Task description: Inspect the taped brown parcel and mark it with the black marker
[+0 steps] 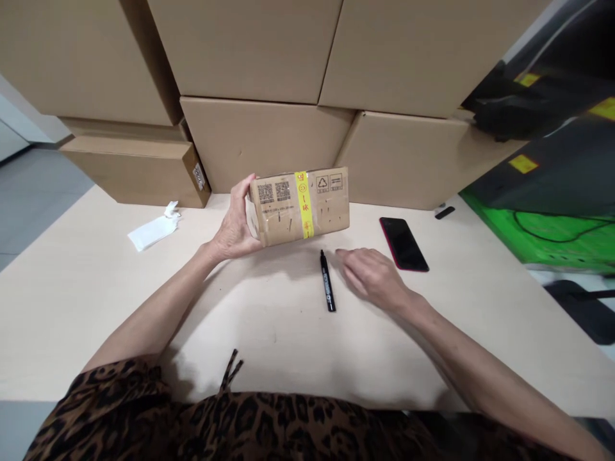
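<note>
My left hand (236,224) grips the left end of a small cardboard box (283,214), which is tilted above the table. Yellow tape with red print runs across the box, beside printed codes and symbols. A black marker (327,282) lies on the table below the box, its tip end pointing away from me. Just right of the marker is my right hand (372,275), its fingers curled together and slightly blurred; whether anything is between the fingertips is too small to tell. A dark phone with a red edge (404,244) lies to the right of that hand.
Large cardboard boxes (269,137) are stacked along the back of the pale table (269,346). A white paper piece (152,232) lies at left. A small black object (444,212) is near the back right, with a green surface (509,237) beyond the table's right edge.
</note>
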The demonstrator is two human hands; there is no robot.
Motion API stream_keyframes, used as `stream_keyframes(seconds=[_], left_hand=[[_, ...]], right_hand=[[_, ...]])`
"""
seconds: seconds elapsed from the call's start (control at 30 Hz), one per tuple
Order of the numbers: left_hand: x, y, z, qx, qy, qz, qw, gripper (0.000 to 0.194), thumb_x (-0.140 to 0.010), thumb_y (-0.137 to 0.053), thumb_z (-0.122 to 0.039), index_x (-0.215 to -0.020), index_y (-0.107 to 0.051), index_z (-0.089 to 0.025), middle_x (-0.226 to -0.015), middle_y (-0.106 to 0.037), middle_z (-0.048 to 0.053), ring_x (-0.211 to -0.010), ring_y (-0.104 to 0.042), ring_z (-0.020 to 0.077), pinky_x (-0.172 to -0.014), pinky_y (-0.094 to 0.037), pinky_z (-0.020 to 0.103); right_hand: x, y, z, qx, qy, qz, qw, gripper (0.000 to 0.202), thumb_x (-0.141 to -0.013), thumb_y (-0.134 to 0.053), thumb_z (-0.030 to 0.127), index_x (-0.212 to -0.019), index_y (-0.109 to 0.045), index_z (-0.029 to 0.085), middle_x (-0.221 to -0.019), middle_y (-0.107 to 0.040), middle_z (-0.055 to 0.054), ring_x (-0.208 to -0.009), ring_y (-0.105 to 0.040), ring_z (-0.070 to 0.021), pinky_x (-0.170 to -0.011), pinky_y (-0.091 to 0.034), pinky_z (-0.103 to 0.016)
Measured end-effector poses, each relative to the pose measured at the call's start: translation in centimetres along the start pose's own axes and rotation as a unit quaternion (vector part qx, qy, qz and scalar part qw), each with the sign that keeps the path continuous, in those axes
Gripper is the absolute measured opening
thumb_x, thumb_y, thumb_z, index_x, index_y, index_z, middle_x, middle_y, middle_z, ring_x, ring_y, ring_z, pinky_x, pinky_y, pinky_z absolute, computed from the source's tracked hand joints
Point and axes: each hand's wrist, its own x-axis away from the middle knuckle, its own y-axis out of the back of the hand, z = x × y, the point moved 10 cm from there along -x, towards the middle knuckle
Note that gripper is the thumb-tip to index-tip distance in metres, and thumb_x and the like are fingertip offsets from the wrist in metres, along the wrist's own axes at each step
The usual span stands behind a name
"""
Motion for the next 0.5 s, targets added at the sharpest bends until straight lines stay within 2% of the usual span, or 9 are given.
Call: stream_keyframes(seconds=[0.07, 0.17, 0.3, 0.4, 0.5], left_hand=[[-0.2, 0.0, 0.3, 0.0, 0.013, 0.0, 1.0, 0.155, -0.042, -0.105, -0.08, -0.17, -0.032, -0.032, -0.169, -0.042, 0.019, -0.159, -0.045, 0.0475, -0.137, -0.035, 0.066], [-0.4, -0.1, 0.5, 0.0, 0.023, 0.01, 1.0, 0.154, -0.046, -0.103, -0.081, -0.171, -0.029, -0.031, -0.171, -0.04, 0.019, -0.16, -0.043, 0.0473, -0.137, -0.035, 0.066], [-0.4, 0.2, 0.3, 0.01, 0.017, -0.002, 1.0, 0.154, -0.043, -0.104, -0.082, -0.17, -0.032, -0.031, -0.17, -0.041, 0.019, -0.159, -0.045, 0.0471, -0.137, -0.036, 0.064], [-0.4, 0.2, 0.3, 0.017, 0.019, -0.01, 1.0, 0.153, -0.043, -0.104, -0.082, -0.17, -0.034, -0.03, -0.168, -0.043, 0.019, -0.16, -0.045, 0.0479, -0.138, -0.034, 0.065], [-0.6, 0.2, 0.3, 0.014, 0.03, -0.013, 0.999, 0.155, -0.04, -0.104, -0.083, -0.169, -0.036, -0.03, -0.168, -0.044, 0.02, -0.16, -0.045, 0.049, -0.138, -0.033, 0.066]], right_hand=[[1.1, -2.0, 2.8, 0.092, 0.096, 0.107, 0.985, 0.046, -0.107, -0.045, 0.004, -0.141, -0.071, 0.019, -0.117, -0.082, -0.017, -0.099, -0.076, -0.0292, -0.083, -0.057, -0.042], [1.9, -4.1, 4.7, 0.144, 0.163, 0.209, 0.953, 0.053, -0.102, -0.049, -0.003, -0.148, -0.067, 0.019, -0.112, -0.079, -0.015, -0.097, -0.072, -0.028, -0.082, -0.053, -0.039], [1.8, -5.1, 5.0, 0.145, 0.187, 0.243, 0.941, 0.038, -0.102, -0.05, -0.005, -0.13, -0.072, 0.01, -0.098, -0.077, -0.012, -0.092, -0.069, -0.026, -0.086, -0.051, -0.037], [1.4, -5.5, 4.3, 0.151, 0.173, 0.253, 0.94, 0.032, -0.103, -0.05, -0.004, -0.116, -0.074, 0.011, -0.1, -0.078, -0.014, -0.092, -0.071, -0.0266, -0.087, -0.052, -0.038], [1.2, -5.6, 3.4, 0.147, 0.138, 0.264, 0.943, 0.031, -0.103, -0.051, -0.003, -0.116, -0.074, 0.012, -0.103, -0.078, -0.015, -0.095, -0.073, -0.0272, -0.088, -0.054, -0.038]])
